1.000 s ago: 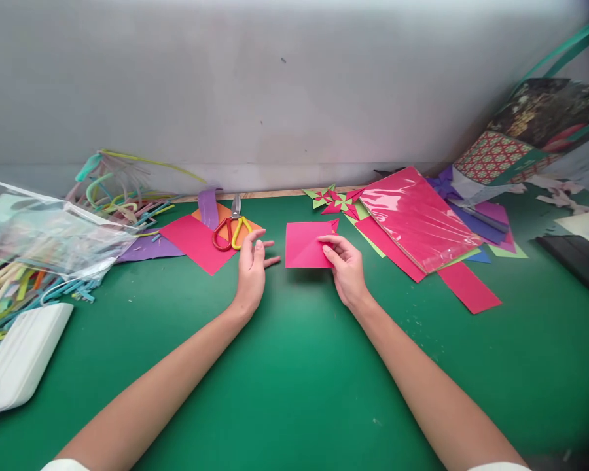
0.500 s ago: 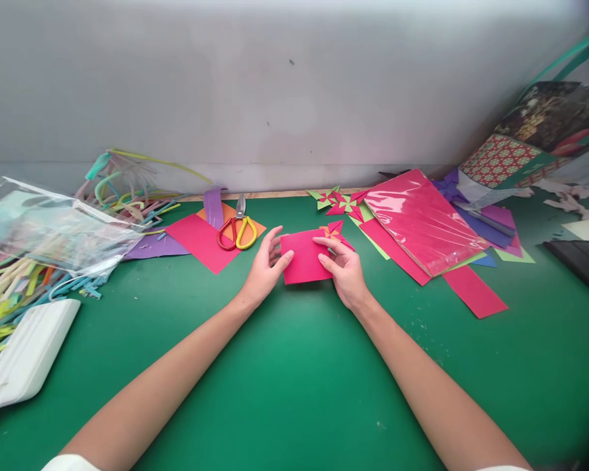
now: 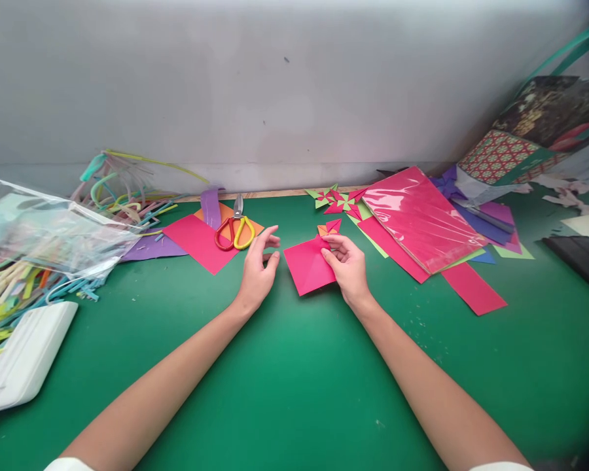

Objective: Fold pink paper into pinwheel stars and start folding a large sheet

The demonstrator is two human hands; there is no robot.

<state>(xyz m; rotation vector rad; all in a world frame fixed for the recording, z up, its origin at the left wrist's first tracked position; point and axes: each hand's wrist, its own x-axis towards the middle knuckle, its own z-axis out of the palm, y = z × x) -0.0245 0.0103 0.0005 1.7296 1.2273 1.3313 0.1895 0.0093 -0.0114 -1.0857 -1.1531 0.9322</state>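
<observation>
A small square of pink paper is held by its right side in my right hand, thumb on top and fingers bent behind the edge. My left hand is apart from the paper, just to its left, with fingers spread and nothing in them. Behind the paper lies a folded pink and orange paper piece, partly hidden by the paper and my right hand. Scissors with one red and one yellow handle lie beyond my left hand, on pink and orange sheets.
Folded pink and green paper stars lie near the wall. Right of them is a plastic-wrapped pink paper pack over coloured sheets. On the left are pipe cleaners, a clear plastic bag and a white device. A patterned bag stands back right.
My left hand has let go of the pink paper and moved a little left. The paper has turned and tilted in my right hand, which still grips it.
</observation>
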